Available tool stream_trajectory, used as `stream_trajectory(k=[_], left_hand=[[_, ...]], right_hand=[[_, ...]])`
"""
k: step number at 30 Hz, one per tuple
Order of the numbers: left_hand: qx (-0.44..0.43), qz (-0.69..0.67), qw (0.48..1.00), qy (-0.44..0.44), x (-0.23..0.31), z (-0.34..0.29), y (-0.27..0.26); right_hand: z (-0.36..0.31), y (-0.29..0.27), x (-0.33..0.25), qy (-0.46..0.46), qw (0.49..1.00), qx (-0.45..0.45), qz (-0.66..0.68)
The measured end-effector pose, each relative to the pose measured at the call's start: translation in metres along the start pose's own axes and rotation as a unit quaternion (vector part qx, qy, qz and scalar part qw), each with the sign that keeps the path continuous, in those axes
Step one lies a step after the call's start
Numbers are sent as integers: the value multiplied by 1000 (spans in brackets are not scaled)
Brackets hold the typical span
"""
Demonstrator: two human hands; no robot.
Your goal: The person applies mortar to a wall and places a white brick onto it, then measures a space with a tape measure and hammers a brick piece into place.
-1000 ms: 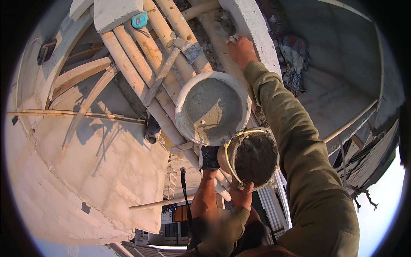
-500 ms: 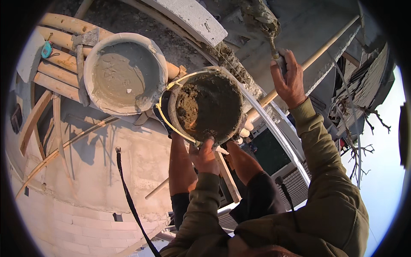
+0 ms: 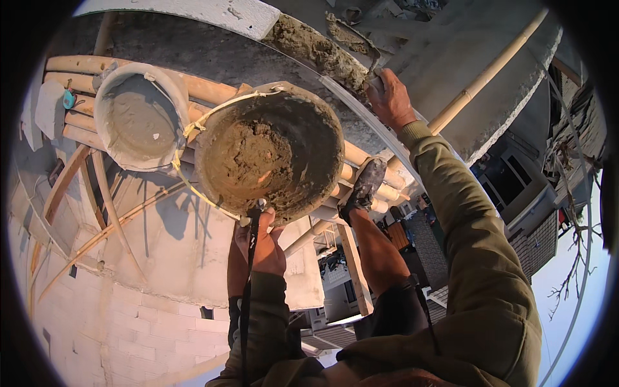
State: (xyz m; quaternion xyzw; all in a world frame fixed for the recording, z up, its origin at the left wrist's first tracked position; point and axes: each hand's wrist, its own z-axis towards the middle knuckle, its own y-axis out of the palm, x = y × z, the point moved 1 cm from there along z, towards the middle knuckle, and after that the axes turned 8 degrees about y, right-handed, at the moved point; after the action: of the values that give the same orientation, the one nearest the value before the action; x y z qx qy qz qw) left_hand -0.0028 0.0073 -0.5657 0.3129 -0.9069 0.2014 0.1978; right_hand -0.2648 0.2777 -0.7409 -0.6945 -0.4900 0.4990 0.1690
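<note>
My left hand [image 3: 261, 244] is closed on the near rim of a bucket [image 3: 332, 129], which it holds up in front of me. Wet mortar [image 3: 258, 155] lies in the bottom of the bucket, and a yellow cord handle [image 3: 200, 122] hangs along its left side. My right hand [image 3: 392, 102] grips the handle of a trowel [image 3: 354, 39], whose mortar-smeared blade points away from me. The blade is over or just beside a strip of mortar [image 3: 316, 51] spread along the wall top; whether they touch I cannot tell.
A pale block [image 3: 225, 11] sits at the far end of the mortar strip. At left, another bucket [image 3: 100, 119] with grey slurry rests on bamboo poles [image 3: 213, 90] beside a teal tape measure [image 3: 69, 99]. A long bamboo pole [image 3: 487, 74] slants at right. My foot [image 3: 367, 184] stands on the poles.
The bucket has come closer and to the left, tilting so more of its inside shows. My right hand and trowel have moved left to the wall top, and the blade's mortar load looks smaller.
</note>
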Motion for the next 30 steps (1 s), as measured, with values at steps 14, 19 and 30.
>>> stream_trajectory(k=[14, 19, 30], left_hand=[[58, -93, 990, -85, 0, -9, 14], [32, -52, 995, -82, 0, -10, 19], [32, -84, 994, -62, -1, 2, 8]], right_hand=[[34, 23, 46, 11, 969, -113, -217], [-12, 18, 79, 111, 959, -161, -206], [-56, -76, 10, 90, 995, 23, -48]])
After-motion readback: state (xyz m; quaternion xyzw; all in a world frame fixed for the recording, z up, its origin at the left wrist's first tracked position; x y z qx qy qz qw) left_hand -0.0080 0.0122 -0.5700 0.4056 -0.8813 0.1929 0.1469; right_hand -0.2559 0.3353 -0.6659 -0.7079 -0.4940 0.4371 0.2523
